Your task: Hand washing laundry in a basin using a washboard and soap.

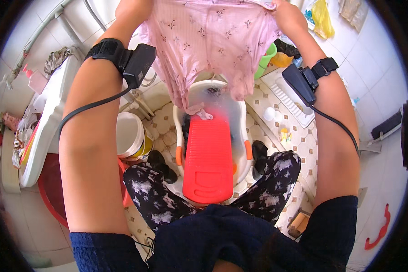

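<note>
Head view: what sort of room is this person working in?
Most likely a home bathroom or wash area used for hand laundry. A red washboard lies across a white basin on a tiled floor, and both hands hold a pink garment up above it.

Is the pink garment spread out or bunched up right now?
Spread out. The left hand and right hand hold the pink garment up by its top edge, hanging open above the red washboard.

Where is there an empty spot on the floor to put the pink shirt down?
Bare tiled floor shows to the right of the white tub, between it and the white tray. Left of the tub it is crowded: a white bucket and red basin stand there. The red washboard fills the tub's middle.
</note>
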The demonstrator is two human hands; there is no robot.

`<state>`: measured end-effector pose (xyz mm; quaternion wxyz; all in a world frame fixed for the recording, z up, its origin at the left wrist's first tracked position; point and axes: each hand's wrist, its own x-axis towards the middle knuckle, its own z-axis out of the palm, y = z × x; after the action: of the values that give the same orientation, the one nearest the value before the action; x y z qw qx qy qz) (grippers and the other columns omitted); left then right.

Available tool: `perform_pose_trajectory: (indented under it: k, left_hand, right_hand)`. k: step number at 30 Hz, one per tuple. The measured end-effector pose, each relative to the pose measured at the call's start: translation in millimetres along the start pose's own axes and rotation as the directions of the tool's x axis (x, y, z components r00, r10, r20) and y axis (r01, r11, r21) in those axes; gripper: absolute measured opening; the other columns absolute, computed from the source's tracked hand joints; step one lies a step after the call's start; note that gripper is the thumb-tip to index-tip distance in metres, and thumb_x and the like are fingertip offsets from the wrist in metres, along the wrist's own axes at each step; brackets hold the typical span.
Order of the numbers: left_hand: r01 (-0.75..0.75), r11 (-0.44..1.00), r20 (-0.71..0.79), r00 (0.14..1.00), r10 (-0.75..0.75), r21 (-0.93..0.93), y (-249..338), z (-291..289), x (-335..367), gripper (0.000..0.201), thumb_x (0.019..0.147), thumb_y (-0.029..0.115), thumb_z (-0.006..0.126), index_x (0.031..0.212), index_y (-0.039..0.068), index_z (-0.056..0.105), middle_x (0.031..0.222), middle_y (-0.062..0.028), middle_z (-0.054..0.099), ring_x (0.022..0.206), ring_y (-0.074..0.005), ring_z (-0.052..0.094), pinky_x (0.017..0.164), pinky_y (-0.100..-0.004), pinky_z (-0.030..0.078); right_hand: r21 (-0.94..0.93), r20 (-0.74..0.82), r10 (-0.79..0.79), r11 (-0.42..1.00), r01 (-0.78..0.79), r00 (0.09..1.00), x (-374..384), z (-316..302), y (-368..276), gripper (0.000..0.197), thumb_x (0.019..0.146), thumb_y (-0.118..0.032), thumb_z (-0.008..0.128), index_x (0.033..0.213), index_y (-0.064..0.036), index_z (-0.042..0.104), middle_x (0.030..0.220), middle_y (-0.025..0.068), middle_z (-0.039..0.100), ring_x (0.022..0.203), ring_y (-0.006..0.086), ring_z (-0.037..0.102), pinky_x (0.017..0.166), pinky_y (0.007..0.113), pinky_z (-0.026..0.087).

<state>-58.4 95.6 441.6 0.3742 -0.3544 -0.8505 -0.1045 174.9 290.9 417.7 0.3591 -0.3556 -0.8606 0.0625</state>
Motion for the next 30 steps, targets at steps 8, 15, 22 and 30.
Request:
perform_pose_trajectory:
  k: [8, 15, 22, 30]
  left_hand:
    - [-0.52, 0.777, 0.513, 0.804, 0.303, 0.356, -19.4, 63.5, 39.1, 0.017, 0.079, 0.01, 0.045, 0.078, -0.001, 0.058, 0.075, -0.019, 0.06, 0.068, -0.0312, 0.06, 0.061, -0.0409, 0.049]
    - [0.213, -0.174, 0.236, 0.964, -0.12, -0.961, 25.2, 23.3, 84.5, 0.018, 0.082, 0.006, 0.039, 0.084, -0.002, 0.054, 0.074, -0.0167, 0.057, 0.058, -0.0283, 0.055, 0.05, -0.0393, 0.046]
    - [0.072, -0.14, 0.083, 0.994, -0.073, -0.988, 17.5, -4.4, 96.2, 0.016, 0.079, 0.003, 0.04, 0.083, -0.004, 0.054, 0.076, -0.0172, 0.056, 0.068, -0.0262, 0.055, 0.059, -0.036, 0.045]
    - [0.137, 0.358, 0.132, 0.991, -0.038, -0.924, 6.7, 25.6, -54.7, 0.022, 0.079, -0.001, 0.046, 0.1, 0.004, 0.049, 0.082, -0.0125, 0.06, 0.069, -0.0201, 0.057, 0.059, -0.0322, 0.047]
  right_hand:
    - [0.248, 0.133, 0.118, 0.957, -0.148, 0.984, 15.0, 57.8, 21.9, 0.025, 0.076, -0.025, 0.054, 0.084, -0.0019, 0.062, 0.081, 0.0193, 0.059, 0.076, 0.0336, 0.057, 0.065, 0.041, 0.047]
    - [0.922, 0.224, -0.046, 0.333, -0.197, 0.973, 67.8, 49.0, 13.8, 0.008, 0.076, -0.008, 0.052, 0.072, -0.0036, 0.057, 0.063, 0.0079, 0.054, 0.057, 0.0187, 0.05, 0.052, 0.032, 0.043]
    - [0.971, 0.025, -0.232, 0.236, 0.031, 0.972, 45.3, 7.1, -23.6, 0.012, 0.078, -0.006, 0.048, 0.084, -0.0042, 0.059, 0.076, 0.0064, 0.058, 0.068, 0.0162, 0.054, 0.061, 0.03, 0.045]
    - [0.664, 0.257, -0.168, 0.747, -0.048, 0.952, -53.9, 37.1, -18.0, 0.023, 0.077, -0.012, 0.052, 0.096, -0.0028, 0.058, 0.081, 0.0095, 0.061, 0.073, 0.0176, 0.057, 0.062, 0.031, 0.047]
